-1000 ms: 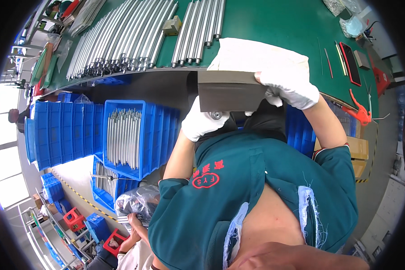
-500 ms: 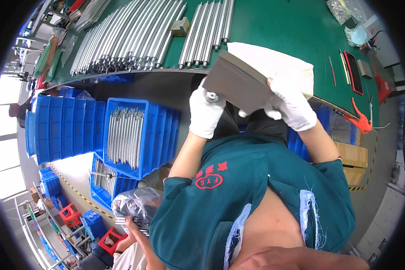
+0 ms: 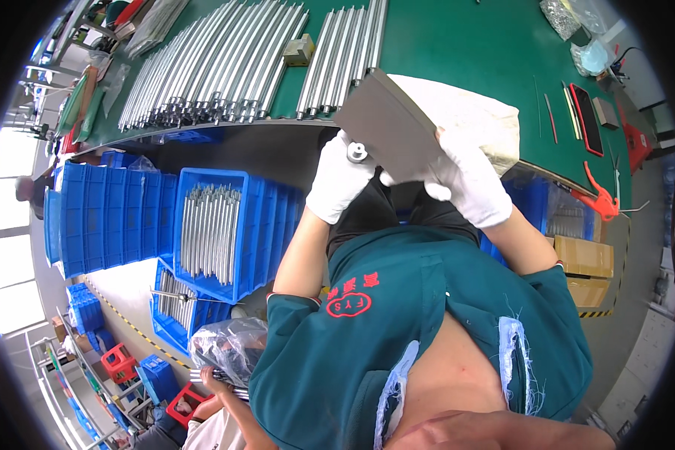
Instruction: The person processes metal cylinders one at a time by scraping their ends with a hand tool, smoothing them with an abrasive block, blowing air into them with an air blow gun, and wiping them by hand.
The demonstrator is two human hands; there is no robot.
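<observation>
My left hand, in a white glove, is closed around a metal rod. Only the rod's round end shows, pointing up toward me; its length is hidden. Also gloved in white, my right hand grips a flat, grey-brown rectangular block by its right edge, fingers partly beneath it. The block is tilted and covers part of my left hand's fingers. Whether it touches the rod I cannot tell. Behind the block, a white cloth lies at the edge of the green table.
Many silver rods lie in rows on the table, with a small metal block between groups. A phone and a red air gun are at right. Blue crates stand left; another person's arm is lower left.
Both hands have shifted a little to the left, carrying the block and rod along. The block has also risen slightly in the picture and turned steeper.
</observation>
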